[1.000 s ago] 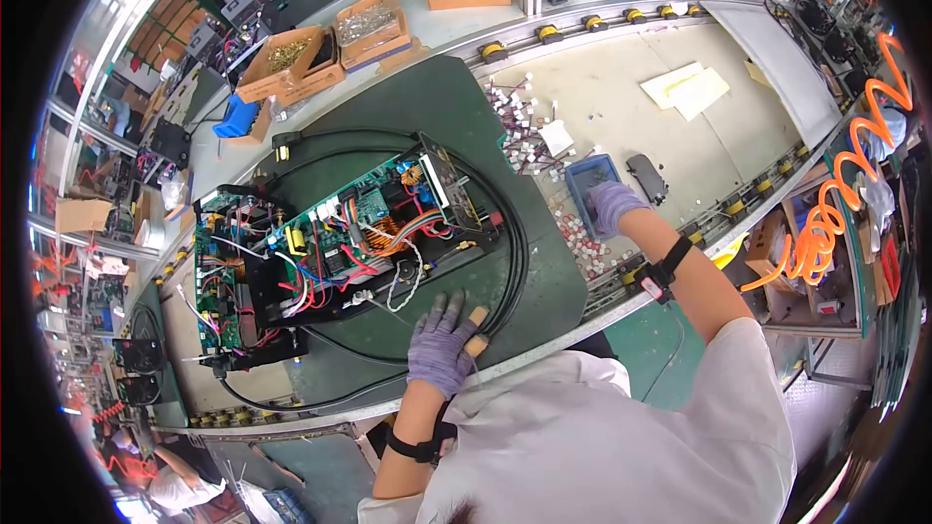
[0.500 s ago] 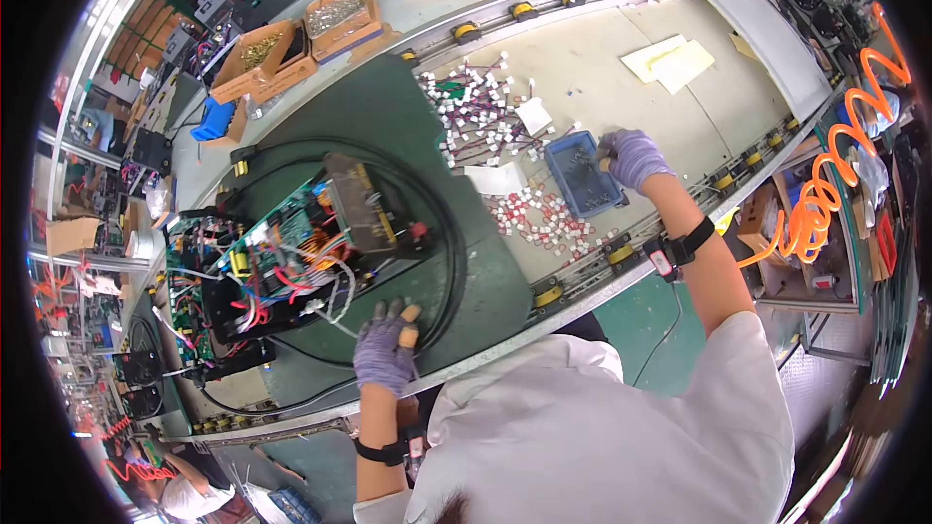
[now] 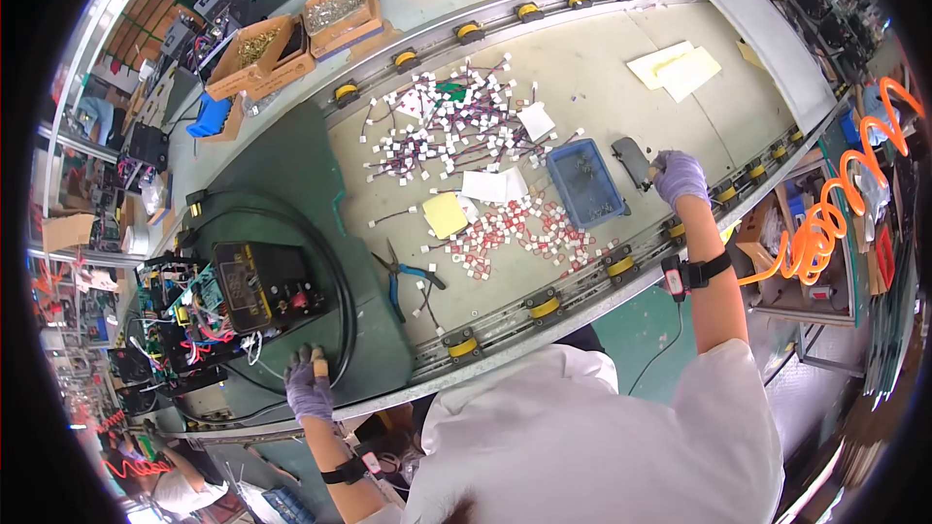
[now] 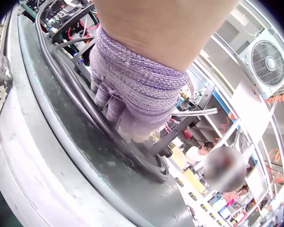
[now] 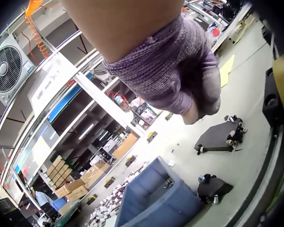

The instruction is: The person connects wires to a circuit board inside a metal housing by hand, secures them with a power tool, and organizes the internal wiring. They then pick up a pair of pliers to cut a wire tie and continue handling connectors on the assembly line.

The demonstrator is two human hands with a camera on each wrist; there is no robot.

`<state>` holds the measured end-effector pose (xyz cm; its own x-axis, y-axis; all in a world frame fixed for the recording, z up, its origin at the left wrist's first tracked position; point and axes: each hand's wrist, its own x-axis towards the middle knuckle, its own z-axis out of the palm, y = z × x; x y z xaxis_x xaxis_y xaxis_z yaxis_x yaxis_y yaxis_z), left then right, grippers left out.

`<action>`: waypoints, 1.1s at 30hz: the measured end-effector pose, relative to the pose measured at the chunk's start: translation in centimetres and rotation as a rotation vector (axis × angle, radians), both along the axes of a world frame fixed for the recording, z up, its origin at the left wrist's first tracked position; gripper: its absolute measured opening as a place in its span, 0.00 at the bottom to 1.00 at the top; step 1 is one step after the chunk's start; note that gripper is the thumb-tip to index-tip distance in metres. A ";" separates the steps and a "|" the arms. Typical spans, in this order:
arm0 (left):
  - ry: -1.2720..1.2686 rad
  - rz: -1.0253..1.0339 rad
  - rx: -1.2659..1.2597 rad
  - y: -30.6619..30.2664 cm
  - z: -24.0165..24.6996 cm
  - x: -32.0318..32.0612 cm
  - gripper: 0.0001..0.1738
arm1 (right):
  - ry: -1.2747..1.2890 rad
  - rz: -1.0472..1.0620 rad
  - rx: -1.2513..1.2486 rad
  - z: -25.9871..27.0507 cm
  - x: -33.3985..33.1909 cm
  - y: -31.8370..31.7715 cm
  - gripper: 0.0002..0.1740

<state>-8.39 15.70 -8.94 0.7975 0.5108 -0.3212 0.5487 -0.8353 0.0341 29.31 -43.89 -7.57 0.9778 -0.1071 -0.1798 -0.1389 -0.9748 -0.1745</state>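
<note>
My left hand [image 3: 310, 386], in a purple glove, rests on the green board [image 3: 379, 369] at its near edge, its fingers against the coiled black cable [image 3: 348, 315]. The left wrist view shows those fingers [image 4: 114, 111] beside the cable [image 4: 92, 111]. On the board stands a black-framed unit [image 3: 254, 286] with exposed wiring. My right hand [image 3: 682, 180] hovers right of a black part [image 3: 631, 159]. Seen from the right wrist, its lowered fingers [image 5: 209, 90] are above the black part [image 5: 218, 136], apart from it, with nothing visible between them.
A blue bin [image 3: 585, 184] with small pieces stands left of the black part. Several white connectors [image 3: 456, 126], red-wired connectors [image 3: 515, 233], pliers [image 3: 396, 277] and yellow sheets [image 3: 687, 73] lie on the line. Rollers [image 3: 544, 305] run along the near edge.
The board, the unit and my left hand have moved left, uncovering the pliers and more connectors. My right hand has gone from inside the blue bin to the right of the black part.
</note>
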 end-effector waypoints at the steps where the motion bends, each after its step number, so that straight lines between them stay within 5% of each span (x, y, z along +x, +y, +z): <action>1: 0.004 -0.008 0.015 0.6 -0.3 -0.2 0.24 | -0.006 0.040 0.049 -0.6 -0.1 0.2 0.17; 6: -0.171 0.024 0.000 5.4 -2.8 -3.9 0.24 | 0.197 0.215 0.158 -1.0 -1.3 4.2 0.22; 9: -0.311 0.113 -0.092 7.2 -4.1 -5.5 0.23 | 0.193 0.290 -0.084 -2.8 -0.9 6.0 0.21; 15: -0.545 0.263 -0.256 9.9 -5.8 -8.0 0.22 | -0.047 0.127 0.147 1.0 0.5 4.4 0.18; 17: -0.422 0.206 -0.097 9.8 -4.9 -7.8 0.23 | -0.110 0.122 -0.011 1.9 1.4 2.8 0.19; 20: -0.562 0.265 -0.242 12.3 -7.7 -9.2 0.22 | -0.040 0.022 -0.135 3.4 1.5 2.5 0.21; 21: -0.390 0.174 -0.039 9.9 -4.8 -7.6 0.22 | -0.036 0.044 -0.169 2.5 1.8 2.0 0.21; 31: -0.476 0.305 -0.067 7.0 -2.7 -5.6 0.21 | 0.034 0.156 -0.106 -1.6 0.6 5.4 0.20; 33: -0.575 0.136 0.154 1.4 0.5 -1.8 0.20 | 0.039 0.162 -0.110 -1.6 0.4 5.5 0.20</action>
<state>-10.21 17.08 -8.39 0.7452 0.6268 0.2275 0.5807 -0.7777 0.2408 29.69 -38.40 -9.14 0.9764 0.0296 -0.2140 0.0164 -0.9979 -0.0630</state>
